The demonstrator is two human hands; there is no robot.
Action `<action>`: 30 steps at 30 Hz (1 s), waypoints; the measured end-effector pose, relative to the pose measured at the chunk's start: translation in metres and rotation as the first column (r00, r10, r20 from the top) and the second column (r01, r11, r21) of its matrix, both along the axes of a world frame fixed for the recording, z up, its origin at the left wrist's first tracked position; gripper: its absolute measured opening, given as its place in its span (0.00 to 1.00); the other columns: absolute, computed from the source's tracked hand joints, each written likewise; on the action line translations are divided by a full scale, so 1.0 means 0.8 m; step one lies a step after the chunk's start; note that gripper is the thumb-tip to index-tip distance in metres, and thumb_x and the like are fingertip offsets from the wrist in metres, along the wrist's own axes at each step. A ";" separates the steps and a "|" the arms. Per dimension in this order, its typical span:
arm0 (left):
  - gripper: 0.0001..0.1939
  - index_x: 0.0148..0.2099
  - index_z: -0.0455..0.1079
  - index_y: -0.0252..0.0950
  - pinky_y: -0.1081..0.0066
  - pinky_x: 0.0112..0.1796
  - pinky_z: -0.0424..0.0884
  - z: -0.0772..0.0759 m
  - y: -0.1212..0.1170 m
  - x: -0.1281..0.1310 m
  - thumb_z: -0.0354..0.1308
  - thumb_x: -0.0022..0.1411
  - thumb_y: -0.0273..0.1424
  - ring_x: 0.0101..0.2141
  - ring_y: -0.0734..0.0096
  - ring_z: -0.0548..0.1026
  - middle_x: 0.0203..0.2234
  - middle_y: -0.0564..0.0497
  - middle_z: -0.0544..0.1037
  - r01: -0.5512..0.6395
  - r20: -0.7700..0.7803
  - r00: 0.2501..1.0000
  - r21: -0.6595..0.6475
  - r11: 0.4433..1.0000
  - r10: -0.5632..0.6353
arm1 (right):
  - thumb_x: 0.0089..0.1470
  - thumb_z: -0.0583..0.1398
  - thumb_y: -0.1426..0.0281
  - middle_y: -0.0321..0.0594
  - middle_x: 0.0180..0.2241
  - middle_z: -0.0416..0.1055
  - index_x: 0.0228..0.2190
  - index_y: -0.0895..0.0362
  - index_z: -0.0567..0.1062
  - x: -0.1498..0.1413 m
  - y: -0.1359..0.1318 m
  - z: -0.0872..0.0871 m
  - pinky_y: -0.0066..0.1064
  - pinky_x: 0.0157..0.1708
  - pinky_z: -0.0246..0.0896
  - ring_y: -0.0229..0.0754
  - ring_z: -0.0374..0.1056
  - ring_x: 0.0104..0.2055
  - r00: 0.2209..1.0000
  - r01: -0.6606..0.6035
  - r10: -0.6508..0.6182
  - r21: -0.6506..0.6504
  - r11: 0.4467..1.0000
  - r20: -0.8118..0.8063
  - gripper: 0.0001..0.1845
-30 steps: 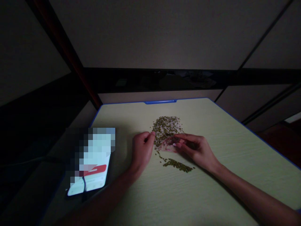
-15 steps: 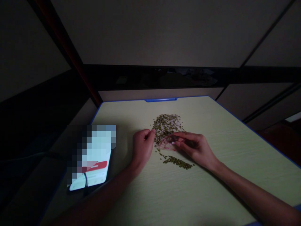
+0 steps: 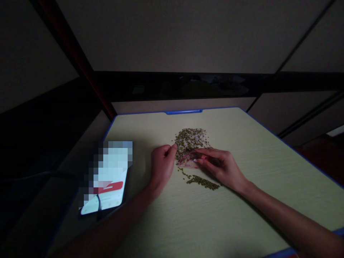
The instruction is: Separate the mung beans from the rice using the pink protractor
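A loose pile of small green beans, like mung beans, lies mid-table with a pale whitish layer showing among them. At its near side is a see-through plastic bag with reddish marks. My right hand comes from the right, thumb and fingers closed on the bag's right part. Curled into a fist, my left hand rests against the left edge of the pile; whatever its fingers hold is hidden. Nearer to me, a narrow strip of green beans lies on the table, just left of my right wrist.
The pale table has a blue rim and a blue handle piece at its far edge. On the left lies a lit phone, partly pixelated, with a dark cable across it. Dark cabinet panels stand behind.
Both hands keep nearly the same pose. The bag's near edge has moved slightly left under my right fingers. The whole view has shifted a little.
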State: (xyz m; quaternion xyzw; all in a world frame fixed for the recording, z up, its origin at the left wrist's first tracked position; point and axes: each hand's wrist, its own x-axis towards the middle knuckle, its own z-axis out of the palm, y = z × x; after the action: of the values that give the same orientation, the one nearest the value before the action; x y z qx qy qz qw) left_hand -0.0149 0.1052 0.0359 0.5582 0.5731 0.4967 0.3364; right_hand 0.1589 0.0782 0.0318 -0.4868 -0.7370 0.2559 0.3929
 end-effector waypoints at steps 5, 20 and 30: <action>0.19 0.13 0.50 0.37 0.73 0.19 0.47 0.000 -0.001 0.000 0.50 0.52 0.33 0.15 0.80 0.51 0.09 0.59 0.50 -0.011 0.010 1.000 0.010 1.000 0.011 | 0.51 0.59 0.69 0.44 0.33 0.76 0.42 0.59 0.75 -0.003 0.001 0.000 0.32 0.33 0.64 0.40 0.70 0.32 1.000 -0.019 0.019 -0.010 1.000 0.008 0.16; 0.19 0.12 0.50 0.37 0.73 0.19 0.46 0.001 0.000 0.000 0.50 0.51 0.32 0.15 0.80 0.50 0.09 0.60 0.50 -0.025 0.010 1.000 0.014 1.000 0.025 | 0.52 0.58 0.71 0.40 0.28 0.76 0.41 0.56 0.77 -0.006 -0.001 0.002 0.32 0.31 0.60 0.39 0.66 0.27 0.969 -0.248 0.245 0.094 0.964 0.043 0.14; 0.19 0.12 0.50 0.37 0.73 0.18 0.46 -0.001 -0.001 0.000 0.52 0.50 0.33 0.14 0.80 0.50 0.08 0.60 0.50 -0.031 0.067 0.997 -0.004 1.000 0.031 | 0.50 0.60 0.71 0.40 0.26 0.76 0.38 0.56 0.78 -0.005 -0.006 0.003 0.32 0.32 0.63 0.39 0.68 0.28 0.917 -0.398 0.400 0.069 0.915 -0.003 0.12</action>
State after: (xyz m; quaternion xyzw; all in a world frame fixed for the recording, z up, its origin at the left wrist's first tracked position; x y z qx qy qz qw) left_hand -0.0149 0.1046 0.0353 0.5318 0.5709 0.5196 0.3482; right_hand 0.1546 0.0733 0.0342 -0.3106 -0.8256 0.3100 0.3547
